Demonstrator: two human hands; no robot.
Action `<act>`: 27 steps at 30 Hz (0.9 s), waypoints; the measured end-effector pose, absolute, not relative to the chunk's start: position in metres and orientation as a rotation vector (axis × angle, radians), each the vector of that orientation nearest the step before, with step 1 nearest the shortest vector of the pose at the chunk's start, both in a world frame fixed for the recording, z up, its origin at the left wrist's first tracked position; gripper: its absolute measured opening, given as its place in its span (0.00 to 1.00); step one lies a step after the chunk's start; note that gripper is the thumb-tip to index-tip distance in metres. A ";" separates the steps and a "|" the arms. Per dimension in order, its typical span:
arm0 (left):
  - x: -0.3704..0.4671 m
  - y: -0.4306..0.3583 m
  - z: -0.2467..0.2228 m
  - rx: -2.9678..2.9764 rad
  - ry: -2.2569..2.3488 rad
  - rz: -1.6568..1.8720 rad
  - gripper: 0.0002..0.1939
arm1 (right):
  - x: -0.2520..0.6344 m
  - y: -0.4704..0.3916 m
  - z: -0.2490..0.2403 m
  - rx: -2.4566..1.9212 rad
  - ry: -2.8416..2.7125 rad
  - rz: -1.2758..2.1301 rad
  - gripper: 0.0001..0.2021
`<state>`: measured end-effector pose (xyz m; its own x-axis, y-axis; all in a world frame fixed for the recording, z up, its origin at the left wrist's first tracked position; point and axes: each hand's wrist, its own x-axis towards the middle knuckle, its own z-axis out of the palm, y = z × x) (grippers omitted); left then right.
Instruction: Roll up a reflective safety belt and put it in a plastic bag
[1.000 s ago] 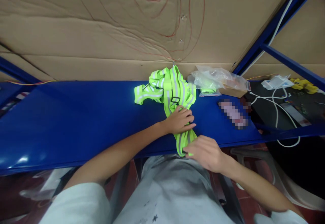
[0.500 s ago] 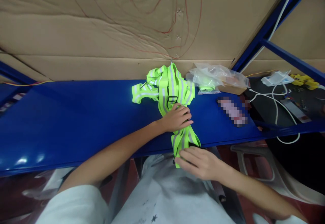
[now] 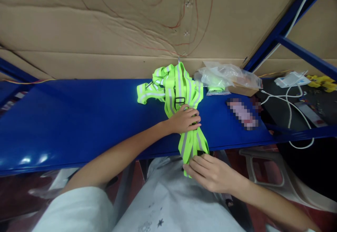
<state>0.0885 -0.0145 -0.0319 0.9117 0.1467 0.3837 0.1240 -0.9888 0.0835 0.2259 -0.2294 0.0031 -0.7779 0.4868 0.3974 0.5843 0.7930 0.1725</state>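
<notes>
A bundle of neon yellow-green straps (image 3: pixel 181 84) with silver stripes and black buckles lies on the blue table (image 3: pixel 79 119), its lower ends hanging over the front edge. Curled around the narrowed middle of the bundle is my left hand (image 3: pixel 184 119). Lower down, my right hand (image 3: pixel 210 172) pinches the hanging strap ends beside a black piece partly hidden by the fingers. A black rectangular buckle (image 3: pixel 180 100) shows just above my left hand.
Right of the straps are clear plastic bags (image 3: pixel 221 75) by a small cardboard box (image 3: pixel 244 90) and a blurred pink object (image 3: pixel 242 114). White cables (image 3: pixel 289 102) lie farther right. A cardboard wall (image 3: pixel 105 32) stands behind; a plastic chair (image 3: pixel 265 170) is below.
My right hand has moved slightly down and right, its fingers closer together on the strap ends, which look more drawn out. My left hand keeps its place on the straps. The camera view has shifted slightly.
</notes>
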 end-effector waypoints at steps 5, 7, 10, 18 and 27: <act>0.089 -0.015 -0.030 3.035 0.233 0.590 0.21 | 0.218 -0.217 0.007 -0.901 -2.603 -0.330 0.11; 0.089 -0.016 -0.030 3.031 0.234 0.570 0.22 | 0.216 -0.214 0.004 -0.956 -2.564 -0.281 0.10; 0.088 -0.015 -0.028 3.021 0.243 0.565 0.22 | 0.219 -0.213 -0.003 -0.989 -2.490 -0.213 0.12; 0.079 -0.018 -0.024 3.046 0.267 0.725 0.18 | 0.241 -0.215 -0.017 -0.758 -2.436 -0.431 0.09; 0.043 -0.053 0.003 2.777 -0.106 0.659 0.24 | 0.239 -0.229 -0.032 -0.820 -2.513 -0.457 0.12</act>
